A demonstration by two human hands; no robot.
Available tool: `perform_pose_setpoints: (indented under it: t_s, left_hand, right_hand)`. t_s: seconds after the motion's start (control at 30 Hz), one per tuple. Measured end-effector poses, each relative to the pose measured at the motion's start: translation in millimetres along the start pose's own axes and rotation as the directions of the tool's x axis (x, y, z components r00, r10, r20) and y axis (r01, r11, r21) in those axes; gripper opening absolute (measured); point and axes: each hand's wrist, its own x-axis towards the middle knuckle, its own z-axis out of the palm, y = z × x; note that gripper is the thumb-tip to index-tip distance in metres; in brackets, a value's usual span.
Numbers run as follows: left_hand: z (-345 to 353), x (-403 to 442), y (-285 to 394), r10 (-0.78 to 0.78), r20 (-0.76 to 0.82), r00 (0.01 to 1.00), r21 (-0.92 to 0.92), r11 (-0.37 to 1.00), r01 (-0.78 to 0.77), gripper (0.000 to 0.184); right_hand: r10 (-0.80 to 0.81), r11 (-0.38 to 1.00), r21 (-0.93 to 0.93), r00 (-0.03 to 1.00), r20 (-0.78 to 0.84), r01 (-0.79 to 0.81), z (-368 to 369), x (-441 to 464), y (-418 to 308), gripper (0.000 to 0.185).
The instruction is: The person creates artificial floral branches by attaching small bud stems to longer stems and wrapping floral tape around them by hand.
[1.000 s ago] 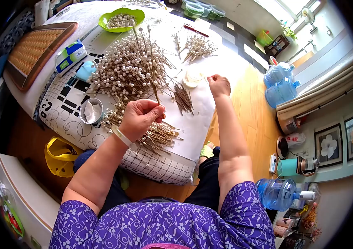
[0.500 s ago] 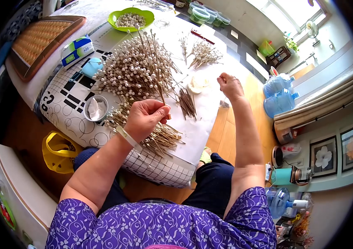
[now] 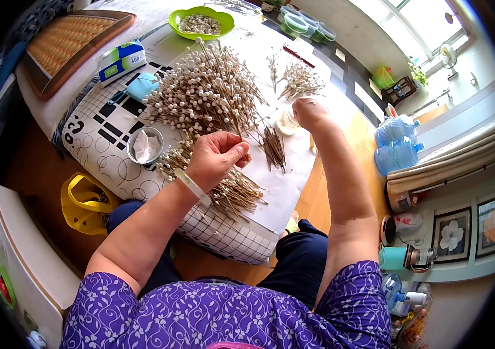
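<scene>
My left hand (image 3: 218, 156) pinches the lower end of a thin brown stem sprig (image 3: 237, 123) between thumb and fingers; small pale buds run up it. Behind it spreads a large heap of dried stems with round white buds (image 3: 201, 87). Under my left wrist lies a second bundle of pale-tipped stems (image 3: 239, 198). My right hand (image 3: 311, 111) is closed, knuckles up, just beside a cream-white round roll (image 3: 287, 124). What its fingers grip, if anything, is hidden. Between the hands lies a pile of short brown sticks (image 3: 273, 149).
Farther back are a green bowl of white buds (image 3: 200, 24), a red-handled tool (image 3: 298, 55) and a small sprig bunch (image 3: 301, 80). To the left stand a cup with white tissue (image 3: 145, 145), a light blue mask (image 3: 143, 87) and a tissue pack (image 3: 121, 61).
My right hand has come down and inward to beside the cream-white roll. My left hand keeps its pinch on the stem sprig. The whole view has shifted slightly.
</scene>
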Motion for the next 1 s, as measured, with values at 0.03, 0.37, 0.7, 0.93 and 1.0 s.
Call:
perform_pose_setpoints:
  t_s: [0.03, 0.37, 0.7, 0.93, 1.0]
  left_hand:
    - [0, 0, 1, -0.006, 0.011, 1.000, 0.000, 1.000, 0.006, 0.011]
    - [0, -1, 4, 0.015, -0.069, 0.998, -0.015, 1.000, -0.017, 0.010]
    - [3, 1, -3, -0.041, -0.133, 0.990, -0.023, 0.999, 0.038, 0.011]
    - [2, 2, -4, -0.050, -0.120, 0.991, -0.051, 0.998, 0.044, 0.013]
    - [2, 2, -4, -0.058, -0.124, 0.991, -0.056, 0.997, 0.052, 0.013]
  right_hand:
    - [0.001, 0.998, 0.060, 1.000, -0.007, 0.000, 0, -2, 1, 0.012]
    - [0.238, 0.793, 0.595, 0.832, -0.501, 0.131, -25, -113, -21, 0.005]
    - [0.144, 0.558, 0.754, 0.855, -0.498, 0.345, -17, -167, -111, 0.005]
    - [0.139, 0.585, 0.743, 0.862, -0.488, 0.326, -12, -161, -114, 0.004]
    - [0.134, 0.600, 0.730, 0.859, -0.494, 0.326, -12, -161, -115, 0.004]
